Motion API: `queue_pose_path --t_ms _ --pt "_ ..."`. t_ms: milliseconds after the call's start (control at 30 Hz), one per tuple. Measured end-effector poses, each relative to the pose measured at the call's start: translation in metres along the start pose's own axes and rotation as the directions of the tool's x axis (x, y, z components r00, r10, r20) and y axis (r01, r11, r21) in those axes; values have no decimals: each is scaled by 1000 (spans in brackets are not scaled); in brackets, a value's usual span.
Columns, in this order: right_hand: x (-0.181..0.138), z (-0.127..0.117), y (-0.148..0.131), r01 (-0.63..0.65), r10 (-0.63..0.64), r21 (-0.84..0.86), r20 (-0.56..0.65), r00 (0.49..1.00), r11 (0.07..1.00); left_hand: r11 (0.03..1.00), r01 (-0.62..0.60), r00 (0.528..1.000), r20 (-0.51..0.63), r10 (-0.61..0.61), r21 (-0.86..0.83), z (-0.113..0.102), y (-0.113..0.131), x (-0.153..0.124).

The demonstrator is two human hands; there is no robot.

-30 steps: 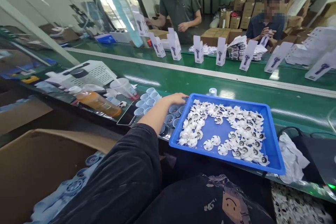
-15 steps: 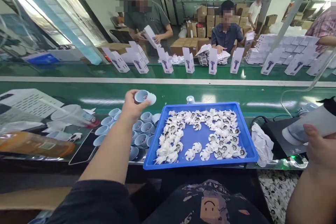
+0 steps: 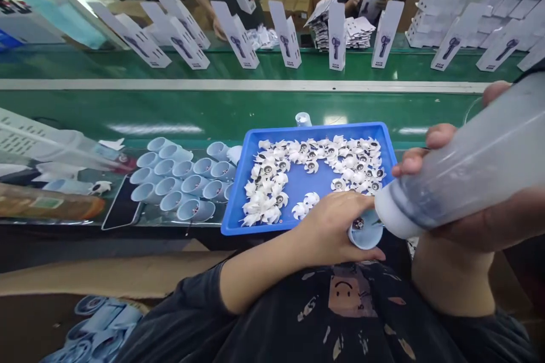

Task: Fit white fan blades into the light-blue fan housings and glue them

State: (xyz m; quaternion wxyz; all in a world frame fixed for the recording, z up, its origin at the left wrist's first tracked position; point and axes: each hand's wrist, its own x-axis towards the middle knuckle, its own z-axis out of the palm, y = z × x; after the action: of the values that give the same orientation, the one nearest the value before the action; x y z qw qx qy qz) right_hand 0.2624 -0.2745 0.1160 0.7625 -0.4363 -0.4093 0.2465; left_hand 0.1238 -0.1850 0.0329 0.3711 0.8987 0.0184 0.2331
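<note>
Just in front of my chest, my left hand [image 3: 330, 227] is wrapped round a light-blue round housing [image 3: 367, 236], its opening turned up with a small metal motor part inside. A translucent plastic bottle [image 3: 477, 164] with a white cap is gripped by my right hand [image 3: 472, 235] and tilted down, with a thin dark tip reaching into the housing's opening. Beyond my left hand lies a blue tray [image 3: 317, 178] with many white fan blades [image 3: 361, 156] round a bare middle.
Several light-blue housings [image 3: 170, 186] stand left of the tray beside a phone-like dark slab [image 3: 121, 204]. More lie in a box [image 3: 104, 323] at lower left. One small housing [image 3: 303, 119] stands behind the tray. Printed white boxes [image 3: 336, 39] line the green belt [image 3: 191, 110]; co-workers' hands handle cartons beyond.
My left hand has brought the housing from above the rows back towards my chest. My right hand has moved the bottle in from the right and tipped it at the housing. The view has dipped.
</note>
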Motion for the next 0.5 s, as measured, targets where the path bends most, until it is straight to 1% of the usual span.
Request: queue_pose_path --t_ms 67,200,333,500 --pt "-2 2 1 23 -23 -6 35 999 1000 999 -41 999 -23 41 -15 2 3 7" --pt "-8 -1 1 25 -23 -58 26 999 998 996 -92 993 -78 90 -20 5 9 12" --pt "-11 -2 -2 45 -39 -72 79 996 996 997 -63 996 -58 61 -33 7 10 13" --pt "-11 3 -1 5 -5 -11 20 1000 1000 1000 -15 999 -45 15 13 8 12 14"
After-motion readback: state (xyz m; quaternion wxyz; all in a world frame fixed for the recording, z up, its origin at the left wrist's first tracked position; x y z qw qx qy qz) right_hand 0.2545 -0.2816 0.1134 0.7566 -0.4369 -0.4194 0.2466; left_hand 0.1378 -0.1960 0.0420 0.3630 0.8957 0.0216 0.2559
